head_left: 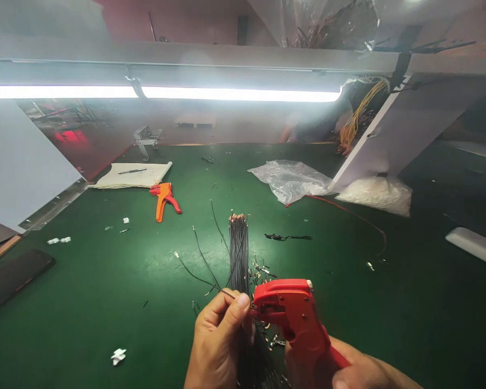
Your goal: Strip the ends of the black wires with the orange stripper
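Observation:
My left hand (218,337) is closed, with a black wire (196,276) pinched between thumb and fingers. One end of that wire meets the jaws of a red wire stripper (297,313); its other end, with a small pale tip, sticks out to the left. My right hand (354,364) is wrapped round the stripper's handles. Whether the jaws are closed on the wire I cannot tell. A thick bundle of black wires (238,251) with bare copper ends runs beneath my left hand. Loose wires fan out beside it, and short copper-tipped scraps (261,270) lie to its right.
An orange-and-red wire stripper (164,201) lies near a notepad (132,175) with a pen. Behind are a clear plastic bag (291,181) and a bag of pale parts (375,195). White connectors (118,356) and a black cable piece (287,237) lie on the green table (85,292).

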A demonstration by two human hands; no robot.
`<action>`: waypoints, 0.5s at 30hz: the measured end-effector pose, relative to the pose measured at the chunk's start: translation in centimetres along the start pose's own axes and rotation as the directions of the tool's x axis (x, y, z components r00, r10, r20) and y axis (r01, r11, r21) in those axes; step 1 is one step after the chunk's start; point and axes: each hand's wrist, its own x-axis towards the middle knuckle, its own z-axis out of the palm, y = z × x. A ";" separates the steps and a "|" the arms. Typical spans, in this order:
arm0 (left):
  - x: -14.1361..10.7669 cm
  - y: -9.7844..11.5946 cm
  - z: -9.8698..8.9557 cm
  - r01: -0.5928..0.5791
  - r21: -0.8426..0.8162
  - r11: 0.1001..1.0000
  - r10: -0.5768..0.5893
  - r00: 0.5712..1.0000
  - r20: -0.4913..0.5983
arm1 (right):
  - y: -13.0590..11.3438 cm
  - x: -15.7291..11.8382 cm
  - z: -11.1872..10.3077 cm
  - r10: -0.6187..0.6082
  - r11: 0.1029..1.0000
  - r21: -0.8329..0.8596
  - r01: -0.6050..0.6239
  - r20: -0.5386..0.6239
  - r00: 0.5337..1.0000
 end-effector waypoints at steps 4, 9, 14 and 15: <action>-0.3 0.4 0.9 0.022 -0.025 0.999 -0.023 0.999 -0.034 | 0.9 -0.6 -1.8 -0.018 0.999 -0.033 0.019 0.013 1.000; -0.8 0.7 1.4 0.092 -0.019 0.996 -0.093 0.992 -0.088 | 0.9 -0.8 -2.0 0.012 0.997 -0.073 -0.014 -0.025 1.000; -0.8 1.0 1.6 0.157 -0.038 0.987 -0.161 0.979 -0.129 | 1.4 -1.1 -2.6 0.065 0.975 -0.205 -0.081 -0.084 0.994; -0.9 1.1 1.7 0.160 -0.033 0.987 -0.163 0.978 -0.132 | 1.5 -1.2 -2.7 0.046 0.975 -0.212 -0.064 -0.091 0.995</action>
